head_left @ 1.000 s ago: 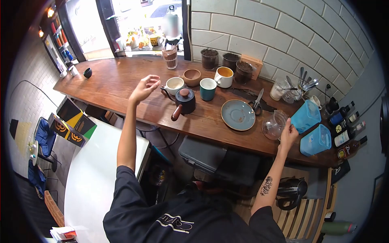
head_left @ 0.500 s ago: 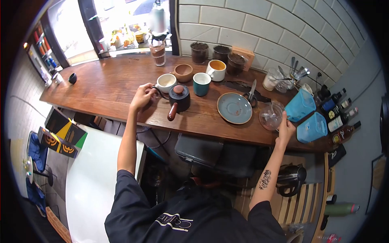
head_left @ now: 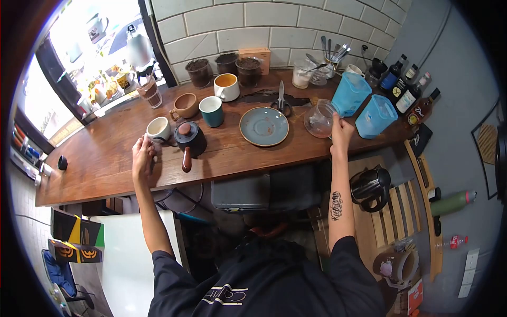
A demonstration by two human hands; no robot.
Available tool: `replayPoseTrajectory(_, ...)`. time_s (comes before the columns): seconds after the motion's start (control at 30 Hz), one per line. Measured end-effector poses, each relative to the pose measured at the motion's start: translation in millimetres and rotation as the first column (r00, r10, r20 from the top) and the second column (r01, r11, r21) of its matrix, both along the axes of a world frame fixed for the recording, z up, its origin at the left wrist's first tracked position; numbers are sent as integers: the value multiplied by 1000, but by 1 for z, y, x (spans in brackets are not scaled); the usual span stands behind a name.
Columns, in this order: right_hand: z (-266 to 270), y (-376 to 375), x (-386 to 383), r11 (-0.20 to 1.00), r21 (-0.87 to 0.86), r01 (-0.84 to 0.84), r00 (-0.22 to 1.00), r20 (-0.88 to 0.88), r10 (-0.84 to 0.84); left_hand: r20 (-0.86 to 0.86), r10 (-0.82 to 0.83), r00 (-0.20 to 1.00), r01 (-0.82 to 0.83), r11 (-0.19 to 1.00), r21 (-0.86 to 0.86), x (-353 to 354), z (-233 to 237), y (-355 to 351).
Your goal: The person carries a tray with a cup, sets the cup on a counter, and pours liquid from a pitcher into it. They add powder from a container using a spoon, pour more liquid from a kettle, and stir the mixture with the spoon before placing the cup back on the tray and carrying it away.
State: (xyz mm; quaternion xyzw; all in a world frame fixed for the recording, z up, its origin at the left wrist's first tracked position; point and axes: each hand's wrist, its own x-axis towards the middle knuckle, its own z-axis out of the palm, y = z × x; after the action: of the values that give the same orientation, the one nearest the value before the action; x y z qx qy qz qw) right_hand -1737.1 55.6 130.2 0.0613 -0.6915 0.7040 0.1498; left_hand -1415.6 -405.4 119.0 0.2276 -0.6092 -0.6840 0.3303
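Observation:
My left hand [head_left: 142, 154] is closed at the counter's left part, beside the white cup [head_left: 158, 128] and the black pot [head_left: 190, 140] with a wooden handle. What its fingers hold, if anything, is hidden. At the right, my right hand [head_left: 340, 131] grips the glass server [head_left: 319, 119], which rests on the wooden counter [head_left: 222, 150]. Between my hands lies a blue-grey saucer [head_left: 264, 126]. Behind the pot stand a brown cup [head_left: 186, 105], a green cup [head_left: 212, 112] and a white mug [head_left: 226, 87] with an orange inside.
Scissors [head_left: 281, 99] lie behind the saucer. Two blue containers [head_left: 376, 117] and several bottles [head_left: 422, 107] stand at the right. Jars of dark grounds [head_left: 199, 72] line the wall. An electric kettle [head_left: 370, 189] sits lower right, and a glass [head_left: 150, 93] is by the window.
The view has swung right, so the counter's things appear further left. My left hand is now lower beside the white cup, apart from the pot. My right hand still grips the glass server.

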Motion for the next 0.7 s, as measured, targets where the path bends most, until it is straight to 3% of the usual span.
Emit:
replayPoseTrajectory(0.07,-4,2,-3,999,23,22,997,-69,-20,54,75,996,-73,996,-45,6,-3,-9)
replayPoseTrajectory(0.2,4,7,4,993,100,66,990,-131,-53,-12,139,990,-140,987,-85,33,-4,-24)
replayPoseTrajectory(0.3,24,21,24,997,67,-27,984,-173,39,-59,236,970,-241,966,-95,53,14,-17)
replayPoseTrajectory(0.43,37,47,41,963,252,-90,953,-258,156,-51,390,919,-393,913,-107,82,38,-1)
replayPoseTrajectory(0.63,73,67,76,857,473,-205,914,-219,340,-123,433,893,-447,884,-138,88,89,87)
replayPoseTrajectory(0.7,78,68,81,822,516,-240,889,-222,400,-160,301,940,-319,942,-102,89,90,114)
